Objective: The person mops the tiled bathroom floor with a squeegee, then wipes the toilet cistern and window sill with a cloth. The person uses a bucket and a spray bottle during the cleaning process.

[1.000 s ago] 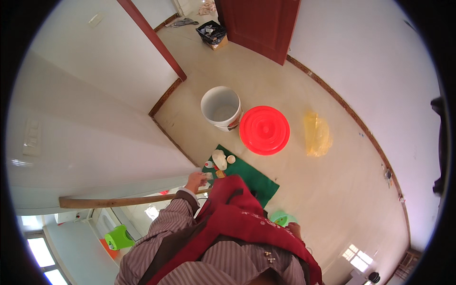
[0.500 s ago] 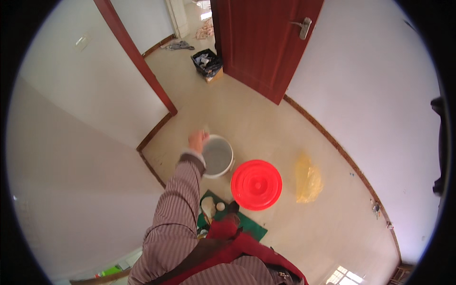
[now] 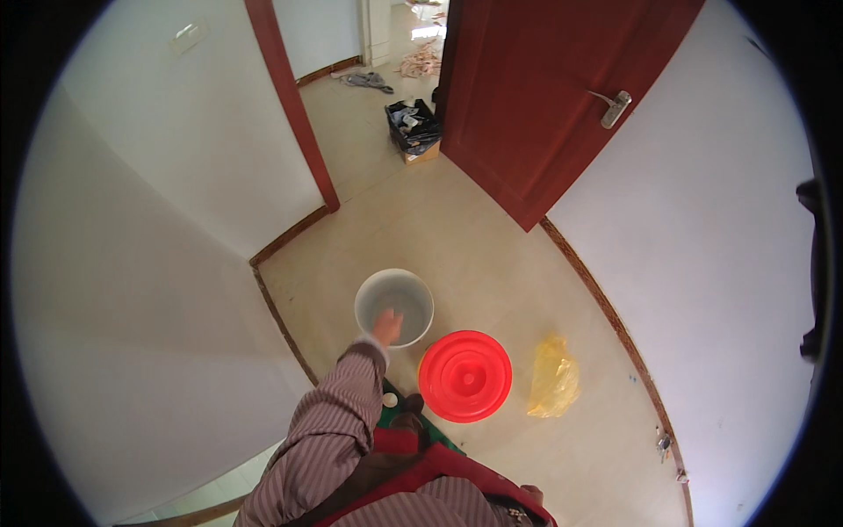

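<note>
My left hand [image 3: 387, 327] reaches over the near rim of a white bucket [image 3: 362, 303] with a grey inside. Its fingers look loosely apart, and nothing shows in them. Whether they touch the bucket is unclear. To the right and nearer stands a round red lid [image 3: 465, 376] with ring-shaped ridges; what it covers is hidden. Of my right hand [image 3: 532, 494] only a small part shows at the lower edge beside my striped sleeve, its fingers hidden.
Crumpled yellow plastic bag [image 3: 554, 378] on the floor, right of the lid. A green mat [image 3: 445, 439] with a small white round thing [image 3: 390, 400] lies by my feet. Beyond are an open red door [image 3: 536, 97], a box with a black bag [image 3: 413, 127], and grey cloth [image 3: 367, 82]. Walls flank both sides.
My left hand has moved from the bucket's far left rim to over its opening near the close rim. The view has shifted, and part of my right hand now shows at the lower edge.
</note>
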Motion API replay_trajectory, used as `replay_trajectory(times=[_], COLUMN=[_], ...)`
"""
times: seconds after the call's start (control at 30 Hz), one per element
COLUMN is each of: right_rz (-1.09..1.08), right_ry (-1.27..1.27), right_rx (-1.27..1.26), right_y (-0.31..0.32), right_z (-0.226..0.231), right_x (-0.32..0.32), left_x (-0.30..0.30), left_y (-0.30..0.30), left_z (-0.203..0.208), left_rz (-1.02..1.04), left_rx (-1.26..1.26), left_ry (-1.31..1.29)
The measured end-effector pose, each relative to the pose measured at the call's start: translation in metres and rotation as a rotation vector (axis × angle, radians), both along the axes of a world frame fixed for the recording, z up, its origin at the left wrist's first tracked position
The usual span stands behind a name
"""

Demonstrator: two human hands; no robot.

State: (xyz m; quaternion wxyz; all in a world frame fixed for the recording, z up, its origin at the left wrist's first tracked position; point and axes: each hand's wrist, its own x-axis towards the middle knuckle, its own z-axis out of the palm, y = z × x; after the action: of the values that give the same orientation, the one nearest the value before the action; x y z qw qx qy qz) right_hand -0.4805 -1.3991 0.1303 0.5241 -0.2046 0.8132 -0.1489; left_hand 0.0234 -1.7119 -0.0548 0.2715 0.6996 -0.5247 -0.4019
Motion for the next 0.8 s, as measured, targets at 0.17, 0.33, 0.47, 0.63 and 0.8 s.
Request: replay_trajectory(times=[0.17, 0.33, 0.47, 0.63, 0.8], right_rz=[0.344, 1.163, 0.416, 0.713, 2.005], right_ry=[0.037, 0.249, -0.104, -0.160, 0.265], right_rx=[-0.066, -0.109, 0.049, 0.110, -0.390], right_y=[-0.030, -0.065, -0.087, -0.092, -0.097], right_z=[-0.019, -0.064, -0.092, -0.134, -0.202], right_x=[-0.019, -0.056, -0.067, -0.128, -0.139], left_x=[0.007, 0.025, 0.004, -0.115, -0.153], left_y=[0.250, 0.433, 0.532, 0.600, 0.641], left_z=[-0.048, -0.070, -0.020, 0.043, 0.044], left_rz=[-0.592, 0.018, 0.405, 1.060, 1.166], left_rx=[0.072, 0.517, 0.648, 0.713, 0.751], left_ry=[-0.464, -0.315, 0.002, 0.565, 0.539])
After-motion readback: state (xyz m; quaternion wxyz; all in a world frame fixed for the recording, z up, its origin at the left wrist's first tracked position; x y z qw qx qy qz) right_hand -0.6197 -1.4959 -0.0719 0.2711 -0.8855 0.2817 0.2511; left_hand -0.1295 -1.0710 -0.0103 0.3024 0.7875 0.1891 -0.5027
